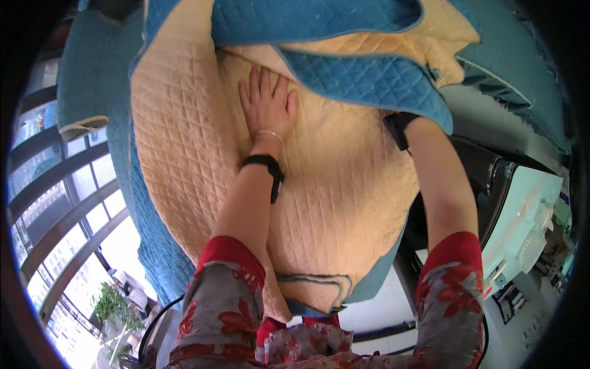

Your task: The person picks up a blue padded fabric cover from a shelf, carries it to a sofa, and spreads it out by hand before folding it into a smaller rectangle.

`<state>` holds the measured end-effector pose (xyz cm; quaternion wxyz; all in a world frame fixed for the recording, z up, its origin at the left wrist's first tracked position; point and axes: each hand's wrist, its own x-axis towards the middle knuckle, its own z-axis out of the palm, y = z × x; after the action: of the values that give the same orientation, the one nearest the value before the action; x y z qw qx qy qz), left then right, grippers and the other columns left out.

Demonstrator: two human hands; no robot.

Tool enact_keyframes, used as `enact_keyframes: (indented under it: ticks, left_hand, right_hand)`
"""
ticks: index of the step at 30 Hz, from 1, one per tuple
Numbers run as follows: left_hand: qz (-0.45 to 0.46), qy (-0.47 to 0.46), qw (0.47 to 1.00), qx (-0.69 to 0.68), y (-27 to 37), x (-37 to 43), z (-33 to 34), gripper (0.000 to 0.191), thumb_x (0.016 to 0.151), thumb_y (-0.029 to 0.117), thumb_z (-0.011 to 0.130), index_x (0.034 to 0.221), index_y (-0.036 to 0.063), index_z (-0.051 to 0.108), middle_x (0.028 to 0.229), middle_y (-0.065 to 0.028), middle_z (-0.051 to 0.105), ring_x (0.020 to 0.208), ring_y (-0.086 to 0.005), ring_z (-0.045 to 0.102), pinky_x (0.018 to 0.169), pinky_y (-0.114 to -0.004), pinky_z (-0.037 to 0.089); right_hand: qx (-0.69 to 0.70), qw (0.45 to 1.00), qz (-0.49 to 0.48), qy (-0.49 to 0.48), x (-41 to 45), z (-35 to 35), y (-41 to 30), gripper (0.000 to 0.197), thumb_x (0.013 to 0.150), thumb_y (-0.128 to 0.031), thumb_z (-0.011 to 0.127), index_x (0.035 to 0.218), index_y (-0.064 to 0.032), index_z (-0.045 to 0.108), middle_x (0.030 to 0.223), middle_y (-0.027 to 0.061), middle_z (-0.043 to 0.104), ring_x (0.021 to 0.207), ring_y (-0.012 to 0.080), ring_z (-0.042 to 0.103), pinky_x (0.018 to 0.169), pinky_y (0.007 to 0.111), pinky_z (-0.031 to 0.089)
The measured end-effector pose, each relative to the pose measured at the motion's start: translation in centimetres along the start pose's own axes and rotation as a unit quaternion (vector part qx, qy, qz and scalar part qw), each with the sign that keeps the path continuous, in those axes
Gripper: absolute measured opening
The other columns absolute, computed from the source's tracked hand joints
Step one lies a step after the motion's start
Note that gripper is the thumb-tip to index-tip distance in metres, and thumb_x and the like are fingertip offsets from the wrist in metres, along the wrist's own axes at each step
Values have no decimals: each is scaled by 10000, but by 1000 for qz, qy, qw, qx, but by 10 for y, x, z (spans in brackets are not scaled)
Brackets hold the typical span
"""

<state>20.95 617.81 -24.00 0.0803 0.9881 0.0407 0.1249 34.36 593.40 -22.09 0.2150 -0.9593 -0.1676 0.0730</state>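
Observation:
A quilted cover [332, 170], tan on one face and blue on the other, is spread and partly folded before me. My left hand [268, 108] rests flat on the tan face with its fingers apart, just below the folded-back layers. A silver bracelet and a black wrist strap [262, 160] are on that arm. My right forearm [440, 166] reaches to the cover's right side, where a blue flap [368, 78] hides nearly all of that hand. Whether its fingers grip the fabric cannot be seen. Near my body, rounded corners of the cover [318, 290] lie in layers.
Teal fabric covers the furniture [99, 60] at the left and continues at the far right [511, 69]. A slatted wooden railing [64, 184] stands by bright windows at left, with a green plant [113, 304] below. To the right is a mint-green appliance or case [521, 217] beside a black surface.

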Motion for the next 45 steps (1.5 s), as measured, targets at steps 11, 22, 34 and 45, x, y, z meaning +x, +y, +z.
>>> enact_keyframes:
  ticks: [11,22,34,45]
  left_hand:
    - [2,-3,1000,-15,-4,-3,14,313,795,301,548,1046,121,597,1276,-150,440,1275,-356,339,1051,-595,221]
    - [18,-3,1000,-12,-16,-3,9,309,814,244,499,994,2,564,1272,-238,419,1267,-409,325,1057,-602,215]
    - [9,17,1000,4,-2,-1,22,282,827,282,532,1012,74,570,1284,-179,422,1291,-356,321,1044,-599,246]
    - [23,11,999,-21,-1,-6,26,264,856,243,466,938,18,577,1310,-236,397,1291,-390,305,1076,-591,198]
  right_hand:
    - [284,929,234,-38,-33,-98,83,332,910,-239,502,1123,6,569,1116,98,610,943,250,577,809,356,466]
    - [604,707,366,39,-24,-73,147,418,937,-275,488,1257,-6,482,1132,105,576,1030,234,555,866,376,447]
    - [-252,917,-305,43,67,-149,-4,305,705,-147,669,996,-59,644,1173,101,572,1158,295,489,981,404,370]
    - [-343,935,-76,55,-50,-86,39,667,655,-204,759,1260,-185,478,1185,103,508,1179,304,451,994,489,334]
